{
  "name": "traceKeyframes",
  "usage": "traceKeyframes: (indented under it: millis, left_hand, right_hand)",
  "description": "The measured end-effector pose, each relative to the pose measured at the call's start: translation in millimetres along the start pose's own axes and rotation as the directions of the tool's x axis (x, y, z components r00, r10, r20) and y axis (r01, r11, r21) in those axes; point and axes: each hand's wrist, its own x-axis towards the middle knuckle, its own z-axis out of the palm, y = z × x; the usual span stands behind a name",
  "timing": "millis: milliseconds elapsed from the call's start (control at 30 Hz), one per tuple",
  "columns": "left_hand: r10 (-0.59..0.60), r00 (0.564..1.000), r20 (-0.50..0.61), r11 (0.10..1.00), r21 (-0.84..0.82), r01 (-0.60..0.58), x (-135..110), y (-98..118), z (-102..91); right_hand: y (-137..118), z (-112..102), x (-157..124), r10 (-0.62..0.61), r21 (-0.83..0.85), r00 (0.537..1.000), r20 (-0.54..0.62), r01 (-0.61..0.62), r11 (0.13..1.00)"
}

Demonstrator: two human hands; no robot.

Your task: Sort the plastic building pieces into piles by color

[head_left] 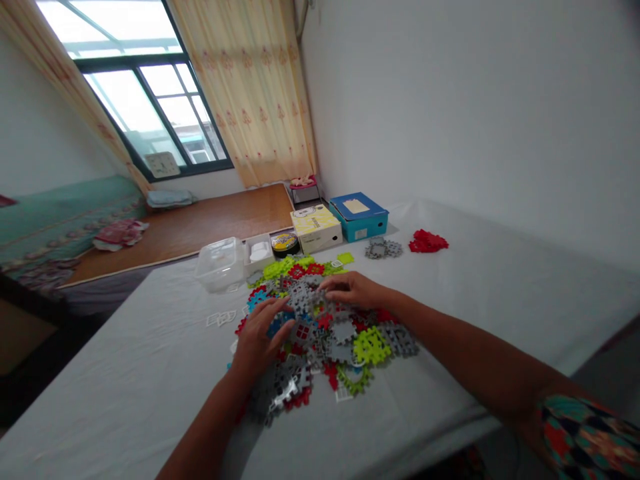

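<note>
A heap of flat plastic building pieces with toothed edges, in grey, red, lime green and blue, lies on the cloth-covered table. My left hand (261,332) rests at the heap's left side, thumb and fingers apart, its fingertips near the blue pieces (275,325) and a grey piece (301,295). From the right, my right hand (356,291) reaches over the heap, its fingers bent and closed around the edge of a grey piece that they partly cover. A lime green piece (371,346) and a grey piece (399,339) lie below my right forearm.
Behind the heap stand a clear plastic tub (221,263), a white box (259,255), a round black-and-yellow tin (285,245), a yellow box (317,227) and a blue box (359,216). Grey pieces (383,248) and a red pile (427,241) lie apart at the right; white window pieces (221,319) at the left.
</note>
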Motion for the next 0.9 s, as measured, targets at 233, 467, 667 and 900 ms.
traceKeyframes:
  millis: [233, 467, 667, 900]
  left_hand:
    - [-0.038, 0.997, 0.066, 0.980, -0.192, 0.050, -1, 17, 0.9]
    - [-0.032, 0.994, 0.106, 0.990, -0.132, 0.046, -4, 19, 4.0]
    - [-0.103, 0.994, 0.047, 0.990, -0.094, 0.107, -3, 17, 6.4]
    - [-0.285, 0.959, 0.004, 0.922, -0.274, 0.275, -1, 13, 0.5]
  right_hand:
    - [-11, 23, -1, -0.024, 0.043, 0.997, 0.073, 0.021, 0.999]
    - [-22, 36, -1, -0.035, -0.087, 0.999, -0.031, 0.032, 0.996]
    - [-21, 22, 2, -0.022, 0.018, 1.000, 0.009, 0.021, 1.000]
    - [29, -58, 1, 0.106, 0.038, 0.852, -0.513, -0.100, 0.994]
